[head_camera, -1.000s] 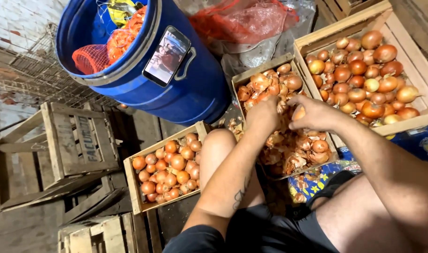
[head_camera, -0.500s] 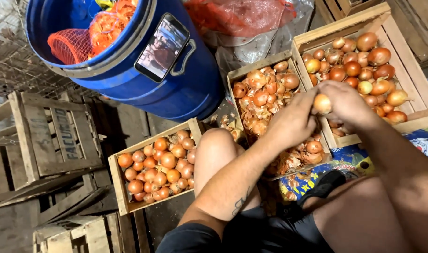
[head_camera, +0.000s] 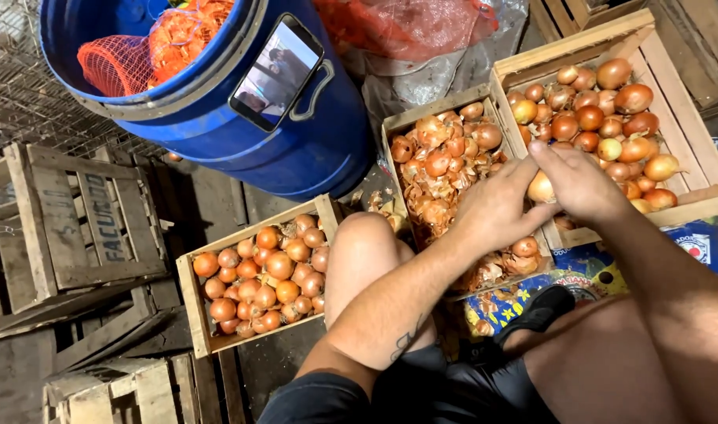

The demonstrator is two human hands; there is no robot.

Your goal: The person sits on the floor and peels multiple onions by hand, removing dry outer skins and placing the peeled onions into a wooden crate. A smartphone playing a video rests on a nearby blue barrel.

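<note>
Left hand: fingers curled against the onion, over the middle crate of skins.
Right hand: fingers closed round the onion from above.
Onion: held between both hands, above the edge shared with the right crate.
Risk: its loose skin may slip, so it could drop among the skins.
Phone: perched on the barrel rim; a knock could tip it.

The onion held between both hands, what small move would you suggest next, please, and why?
Probably rub off its last loose skin over the middle crate, since both the left hand and right hand grip the onion above the peelings piled there.
</note>
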